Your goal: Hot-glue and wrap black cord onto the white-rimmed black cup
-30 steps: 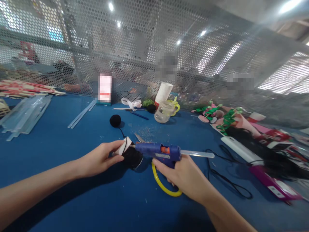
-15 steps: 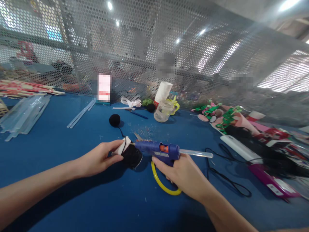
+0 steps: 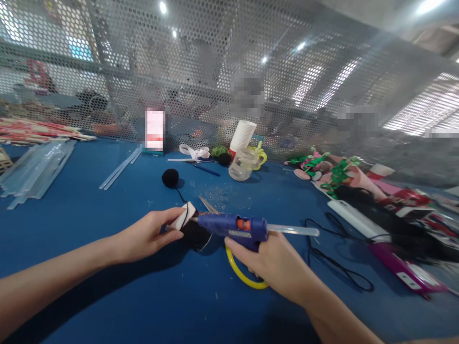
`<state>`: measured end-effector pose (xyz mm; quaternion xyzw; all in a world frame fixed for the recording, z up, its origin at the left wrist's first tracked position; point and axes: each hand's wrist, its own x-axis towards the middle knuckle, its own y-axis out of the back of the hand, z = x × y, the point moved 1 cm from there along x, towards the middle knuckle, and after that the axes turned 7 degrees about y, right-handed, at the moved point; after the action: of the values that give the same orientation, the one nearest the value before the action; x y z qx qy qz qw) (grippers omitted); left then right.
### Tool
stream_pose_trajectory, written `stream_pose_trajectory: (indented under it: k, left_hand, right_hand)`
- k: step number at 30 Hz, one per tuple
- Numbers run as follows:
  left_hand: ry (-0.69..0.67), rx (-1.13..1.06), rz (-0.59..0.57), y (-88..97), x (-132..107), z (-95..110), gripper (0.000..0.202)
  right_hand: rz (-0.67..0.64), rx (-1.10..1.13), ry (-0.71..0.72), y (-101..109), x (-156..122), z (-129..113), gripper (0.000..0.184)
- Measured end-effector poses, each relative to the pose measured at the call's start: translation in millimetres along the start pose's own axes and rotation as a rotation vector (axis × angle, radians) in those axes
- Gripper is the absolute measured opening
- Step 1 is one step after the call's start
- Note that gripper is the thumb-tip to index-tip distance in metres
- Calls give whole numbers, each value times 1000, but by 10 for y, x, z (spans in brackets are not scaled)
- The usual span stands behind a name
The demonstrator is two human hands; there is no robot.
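Left hand: the left hand (image 3: 156, 234) is pinching, between thumb and fingers, the white end of a small cup-like piece (image 3: 195, 234), which is partly white and partly covered with black yarn.
Right hand: the right hand (image 3: 278, 263) is closed around the grip of a dark blue plastic glue gun (image 3: 220, 223); the two hands are apart from each other.
Cup-like piece: it is at the left fingertips, low over the blue table (image 3: 143, 296), tilted on its side. The white part looks smooth, and one black strand crosses it. The black part looks dull and fibrous, with a thin pale rim on its lower right edge.
Glue gun: its nozzle points left, at the place where white meets black; whether it touches, one cannot tell. An orange part shows in its body, and a translucent glue stick (image 3: 296, 230) comes out from the rear.
Under the gun: a pointed metal blade (image 3: 207, 204) shows above it, and a yellow curved loop (image 3: 244, 278) below; their joining is hidden.
Yarn: the strand leads up to a round black yarn ball (image 3: 170, 178) just beyond.
Farther: a clear mug (image 3: 240, 168) stands before a leaning stack of white paper cups (image 3: 244, 135); many translucent sticks (image 3: 39, 169) lie far left.
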<state>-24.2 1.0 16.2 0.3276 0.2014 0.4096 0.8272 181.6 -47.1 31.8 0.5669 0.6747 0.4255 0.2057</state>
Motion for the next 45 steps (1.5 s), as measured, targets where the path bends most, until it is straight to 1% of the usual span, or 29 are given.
stream_pose_trajectory:
  k: [3, 8, 15, 20, 25, 27, 34, 42, 45]
  left_hand:
    - [-31, 7, -65, 6, -3, -1, 18]
    - [-42, 31, -63, 19, 2, 11, 20]
    - [-56, 39, -56, 22, -2, 15, 20]
    - [-60, 21, -56, 16, 2, 8, 20]
    - [-54, 51, -59, 24, -4, 24, 21]
    - [-49, 50, -54, 29, -12, 28, 22]
    - [-57, 80, -68, 15, -17, 33, 17]
    - [-51, 86, -68, 6, -17, 29, 15]
    - [-57, 64, -65, 8, -17, 35, 15]
  right_hand:
    - [-39, 115, -72, 63, 26, 11, 24]
    - [-57, 226, -159, 75, 60, 46, 32]
    - [-35, 249, -161, 47, 55, 66, 23]
    - [-60, 234, -135, 62, 20, 40, 28]
    - [-66, 269, -191, 59, 45, 53, 25]
    - [-53, 274, -183, 58, 54, 60, 27]
    - [-77, 238, -136, 81, 28, 42, 30]
    - [-104, 277, -190, 95, 24, 34, 30]
    - [-106, 253, -178, 97, 17, 39, 32]
